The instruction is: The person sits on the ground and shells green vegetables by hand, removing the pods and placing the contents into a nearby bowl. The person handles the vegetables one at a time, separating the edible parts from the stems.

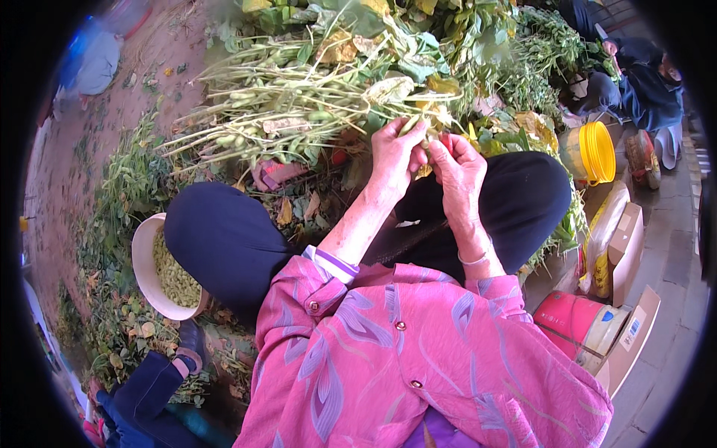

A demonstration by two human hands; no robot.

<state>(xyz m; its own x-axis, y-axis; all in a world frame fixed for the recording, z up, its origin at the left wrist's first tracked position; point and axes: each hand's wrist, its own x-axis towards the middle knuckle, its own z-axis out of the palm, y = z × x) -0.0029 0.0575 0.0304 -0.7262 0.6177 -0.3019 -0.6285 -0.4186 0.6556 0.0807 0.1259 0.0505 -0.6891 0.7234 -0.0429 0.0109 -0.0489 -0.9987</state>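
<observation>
My left hand (394, 150) is in front of my lap, its thumb and fingers closed on a green bean pod (410, 124). Close on its right, my right hand (460, 167) has its fingertips pinched at the pods and stem by the left fingers. Something small and red (446, 141) shows at the right fingers; what it is cannot be made out. Just beyond both hands lies a heap of cut bean stalks (263, 112) with many pods. A white bucket (147, 283) stands by my left knee, holding a mass of small green beans (178, 274).
Leafy plants (476, 33) are piled ahead. On the right are a yellow bucket (598, 152), cardboard (626, 246) and a red-and-white pail (571, 325). One person (644, 89) sits at the upper right, another (145, 392) at lower left. Leaves litter the ground (162, 50).
</observation>
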